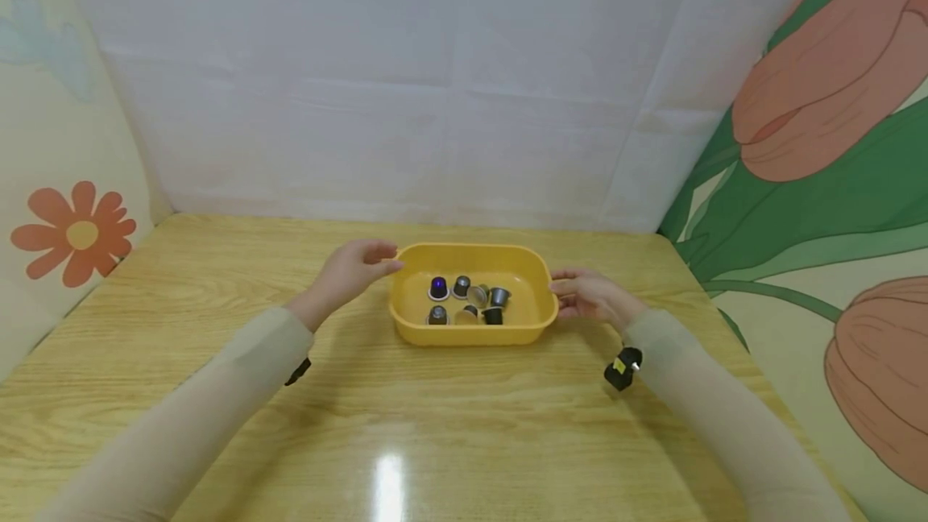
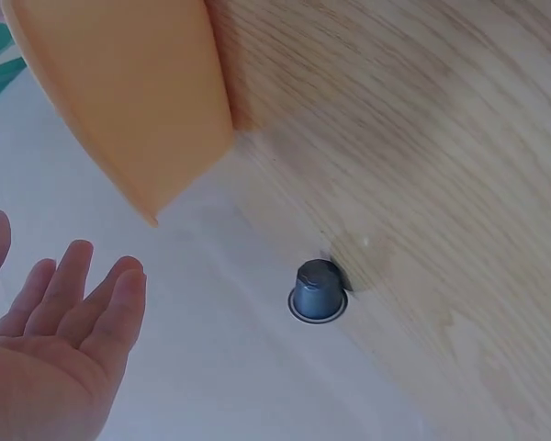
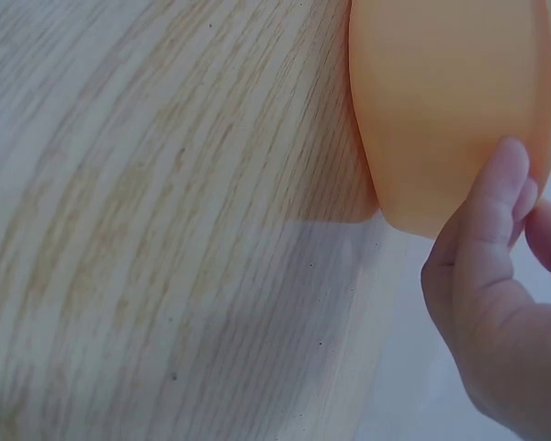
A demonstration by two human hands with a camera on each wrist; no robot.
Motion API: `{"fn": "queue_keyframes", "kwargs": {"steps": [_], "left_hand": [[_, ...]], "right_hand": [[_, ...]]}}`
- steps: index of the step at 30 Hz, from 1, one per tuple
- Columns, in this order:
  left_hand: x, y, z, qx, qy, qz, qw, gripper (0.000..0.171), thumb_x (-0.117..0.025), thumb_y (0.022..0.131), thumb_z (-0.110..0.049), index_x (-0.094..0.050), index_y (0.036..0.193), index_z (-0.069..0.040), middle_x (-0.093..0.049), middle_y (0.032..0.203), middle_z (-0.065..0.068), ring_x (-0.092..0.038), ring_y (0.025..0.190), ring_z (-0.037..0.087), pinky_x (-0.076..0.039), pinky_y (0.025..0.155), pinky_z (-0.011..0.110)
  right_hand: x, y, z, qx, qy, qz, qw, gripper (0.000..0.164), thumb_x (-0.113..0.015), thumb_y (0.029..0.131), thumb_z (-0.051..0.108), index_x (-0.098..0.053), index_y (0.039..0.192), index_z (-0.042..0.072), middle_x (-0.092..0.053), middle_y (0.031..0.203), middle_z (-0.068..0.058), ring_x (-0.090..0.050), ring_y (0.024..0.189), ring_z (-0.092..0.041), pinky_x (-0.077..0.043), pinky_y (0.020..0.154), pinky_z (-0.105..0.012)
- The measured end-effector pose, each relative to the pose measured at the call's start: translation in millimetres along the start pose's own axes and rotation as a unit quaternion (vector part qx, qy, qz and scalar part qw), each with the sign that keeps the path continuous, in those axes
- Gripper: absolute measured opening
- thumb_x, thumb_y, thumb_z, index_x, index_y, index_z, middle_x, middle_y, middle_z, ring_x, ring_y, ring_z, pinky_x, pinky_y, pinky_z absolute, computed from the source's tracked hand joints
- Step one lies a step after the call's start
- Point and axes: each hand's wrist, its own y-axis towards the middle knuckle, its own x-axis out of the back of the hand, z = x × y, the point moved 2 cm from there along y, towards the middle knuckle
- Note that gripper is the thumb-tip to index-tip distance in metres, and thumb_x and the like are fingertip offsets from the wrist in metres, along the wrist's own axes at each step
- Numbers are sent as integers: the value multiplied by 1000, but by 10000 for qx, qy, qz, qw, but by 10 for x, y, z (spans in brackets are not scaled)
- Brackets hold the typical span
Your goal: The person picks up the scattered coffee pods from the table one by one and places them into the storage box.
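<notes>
A yellow plastic basin [image 1: 474,335] stands on the table with several coffee capsules inside, among them a purple capsule [image 1: 438,288] and a silver-grey capsule [image 1: 499,296]. At its right end, my right hand [image 1: 590,295] pinches the rim. In the right wrist view, the fingers [image 3: 500,184] lie along the outer wall, with the thumb by the rim. My left hand [image 1: 355,271] is at the left end, fingers loosely bent and holding nothing. The left wrist view shows those fingers apart from the basin, and a dark capsule [image 2: 319,290] outside it.
The wooden table [image 1: 464,417] extends toward me, with a bright reflection near the front. White cloth [image 1: 377,95] hangs behind it. Flower-printed panels stand on both sides, the right panel [image 1: 812,264] close beyond the right arm.
</notes>
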Motion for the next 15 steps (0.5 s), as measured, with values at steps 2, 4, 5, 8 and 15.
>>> {"fn": "queue_keyframes", "kwargs": {"steps": [2,4,5,8,15], "left_hand": [[17,-10,5,5,29,-31,10000,46,-62,98,-24,-54,133,5,-54,134,24,-49,124,41,-41,102,52],[31,-17,14,21,92,-31,10000,47,-61,98,-24,-53,134,5,-53,135,24,-47,125,42,-40,103,53],[37,-21,20,36,127,-33,9999,48,-61,98,-25,-52,134,5,-53,136,24,-46,126,42,-39,104,53],[50,-27,48,88,242,-31,9997,50,-60,98,-26,-51,136,5,-51,138,23,-44,128,43,-38,104,53],[95,-60,105,33,458,-149,9988,53,-61,98,-26,-49,138,6,-50,139,24,-46,126,42,-38,104,53]], "right_hand": [[2,2,-1,-11,32,-13,10000,40,-44,101,1,-32,138,-11,-61,84,-5,-61,72,-14,-57,67,-29],[4,2,0,-29,17,-39,10000,41,-44,101,1,-32,138,-11,-61,84,-5,-61,71,-14,-57,66,-29],[5,4,0,-41,-3,-62,10000,42,-44,101,1,-31,139,-11,-61,84,-5,-61,71,-14,-57,66,-29],[7,1,5,-60,-52,-104,9999,43,-44,101,2,-31,140,-10,-61,84,-4,-61,71,-14,-56,66,-29],[2,11,3,-40,-47,-61,10000,39,-44,101,1,-33,137,-9,-60,84,-4,-60,71,-14,-56,66,-28]]}}
